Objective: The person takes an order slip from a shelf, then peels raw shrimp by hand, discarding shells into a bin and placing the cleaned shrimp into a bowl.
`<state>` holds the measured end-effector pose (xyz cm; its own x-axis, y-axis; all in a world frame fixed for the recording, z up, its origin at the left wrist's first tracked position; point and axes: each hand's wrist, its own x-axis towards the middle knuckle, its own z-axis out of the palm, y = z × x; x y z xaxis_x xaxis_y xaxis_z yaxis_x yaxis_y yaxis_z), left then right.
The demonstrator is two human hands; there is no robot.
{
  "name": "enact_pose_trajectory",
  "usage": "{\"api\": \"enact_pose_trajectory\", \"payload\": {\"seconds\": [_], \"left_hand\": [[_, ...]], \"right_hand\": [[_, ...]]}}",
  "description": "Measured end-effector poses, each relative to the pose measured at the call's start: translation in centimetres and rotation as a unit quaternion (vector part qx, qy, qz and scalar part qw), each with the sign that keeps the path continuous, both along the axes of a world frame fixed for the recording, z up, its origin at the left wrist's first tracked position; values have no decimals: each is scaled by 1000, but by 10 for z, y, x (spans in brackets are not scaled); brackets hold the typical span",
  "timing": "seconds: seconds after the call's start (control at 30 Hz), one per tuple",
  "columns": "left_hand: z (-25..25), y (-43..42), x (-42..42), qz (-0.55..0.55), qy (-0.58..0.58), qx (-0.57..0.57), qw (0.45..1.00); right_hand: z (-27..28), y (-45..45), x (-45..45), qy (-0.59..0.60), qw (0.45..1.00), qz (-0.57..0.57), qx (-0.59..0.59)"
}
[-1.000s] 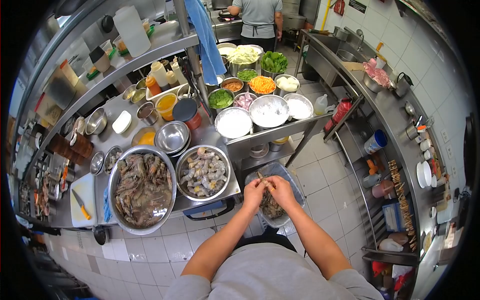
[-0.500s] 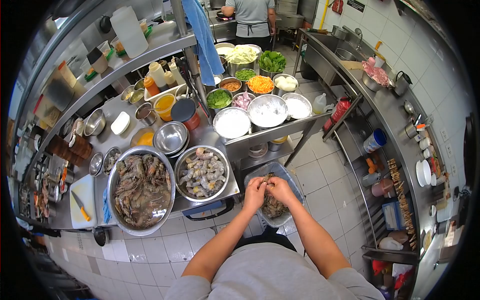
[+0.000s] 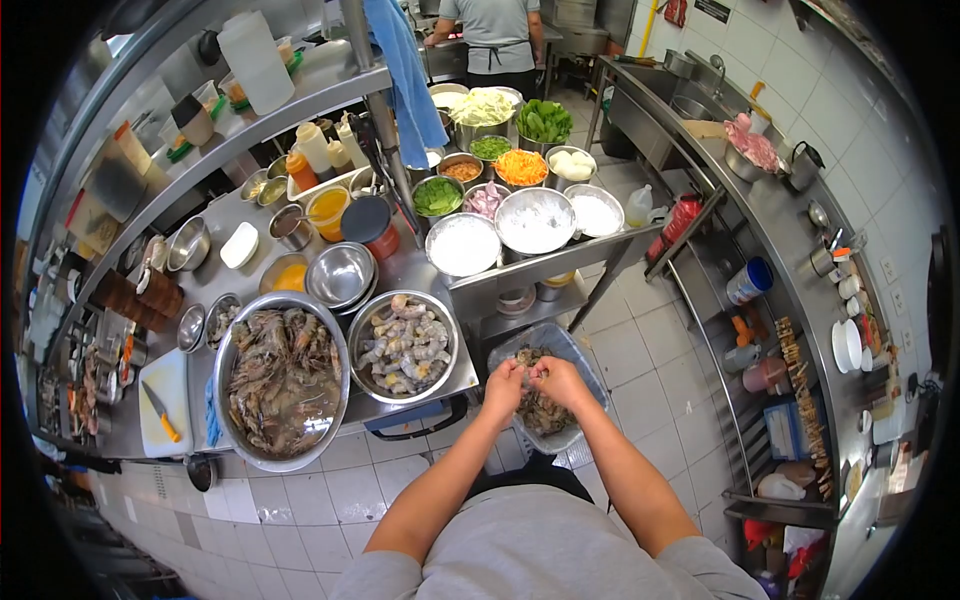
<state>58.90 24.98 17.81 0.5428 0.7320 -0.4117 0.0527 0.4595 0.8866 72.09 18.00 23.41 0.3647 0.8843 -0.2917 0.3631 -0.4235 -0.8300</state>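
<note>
Location: commercial kitchen. Indicators: stainless-steel counter, 2 large metal bowls of raw shrimp, bulk portions of cut vegetables, squeeze bottles, overhead steel shelf, sink near a tiled wall. Flooring: tile. At the far end, 1 other person stands wearing a tied apron.

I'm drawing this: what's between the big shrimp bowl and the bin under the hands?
The head view shows a smaller bowl of peeled shrimp there.
</note>
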Motion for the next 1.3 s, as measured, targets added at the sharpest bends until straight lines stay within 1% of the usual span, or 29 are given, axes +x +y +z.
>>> {"api": "enact_pose_trajectory", "payload": {"seconds": [0.03, 0.1, 0.13, 0.2, 0.23, 0.27, 0.33, 0.37, 0.4, 0.47, 0.5, 0.53, 0.57, 0.6, 0.63, 0.67, 0.7, 0.73, 0.8, 0.87, 0.93, 1.0, 1.07, 1.1, 1.13, 1.17, 1.2, 1.27, 1.3], "left_hand": [[0, -1, -1, 1, 0, -8, 1000], [5, 6, -5, 15, -7, -13, 1000], [10, 11, -8, 31, -15, -17, 999], [19, 20, -14, 46, -17, -38, 998], [25, 24, -17, 45, -12, -42, 998], [30, 27, -20, 44, -7, -46, 998], [34, 30, -23, 37, -9, -48, 998], [36, 30, -24, 5, 11, -20, 1000], [39, 30, -25, -27, 31, 8, 999], [33, 30, -22, -51, 18, 37, 998], [30, 30, -22, -73, 5, 67, 995], [41, 29, -22, -76, 6, 67, 995], [53, 29, -24, -124, 43, 116, 985], [62, 31, -25, -170, 80, 165, 968], [65, 35, -25, -170, 81, 166, 968], [69, 39, -27, -225, 85, 171, 955], [72, 43, -29, -279, 90, 176, 940], [75, 47, -32, -275, 91, 176, 941], [83, 54, -39, -362, 124, 144, 913], [92, 55, -46, -370, 123, 152, 908], [96, 56, -48, -401, 121, 212, 883], [104, 51, -50, -387, 139, 245, 878], [103, 47, -53, -372, 159, 277, 872], [104, 43, -55, -321, 135, 422, 837], [105, 41, -57, -263, 108, 557, 780], [106, 39, -60, -253, 116, 545, 791], [109, 38, -63, -251, 119, 545, 791], [110, 36, -70, -188, 81, 528, 824], [99, 34, -76, -141, 87, 498, 851]], "right_hand": [[-2, -1, 1, 0, 1000, -1, -1], [-3, -3, 3, -55, 997, 52, 24], [-2, -5, 6, -55, 997, 53, 23], [0, -10, 15, -107, 994, 25, 4], [1, -12, 20, -46, 998, 2, -42], [0, -15, 28, -46, 998, 3, -43], [0, -16, 38, -77, 994, 81, 7], [-1, -17, 42, -130, 988, 78, 23], [8, -13, 41, -130, 988, 78, 22], [28, -3, 37, -171, 975, 41, 138], [40, 1, 33, -171, 975, 38, 138], [52, 4, 29, -206, 957, 77, 187], [58, 6, 27, -240, 935, 115, 235], [55, 9, 30, -240, 935, 115, 235], [50, 12, 32, -238, 935, 178, 195], [46, 15, 33, -234, 929, 242, 154], [49, 15, 31, -233, 928, 244, 155], [52, 14, 29, -243, 917, 277, 153], [59, 12, 22, -251, 904, 312, 152], [68, 10, 13, -289, 881, 353, 129], [69, 10, 8, -295, 877, 354, 135], [62, 13, 6, -303, 873, 354, 143], [36, 16, 7, -189, 923, 261, 211], [30, 15, 5, -188, 922, 264, 212], [25, 14, 2, -36, 974, 173, 143], [20, 14, 0, 116, 988, 75, 68], [12, 15, 2, 117, 988, 78, 69], [-4, 18, 11, 295, 953, -36, 59], [-7, 17, 11, 328, 940, -74, 54]]}}
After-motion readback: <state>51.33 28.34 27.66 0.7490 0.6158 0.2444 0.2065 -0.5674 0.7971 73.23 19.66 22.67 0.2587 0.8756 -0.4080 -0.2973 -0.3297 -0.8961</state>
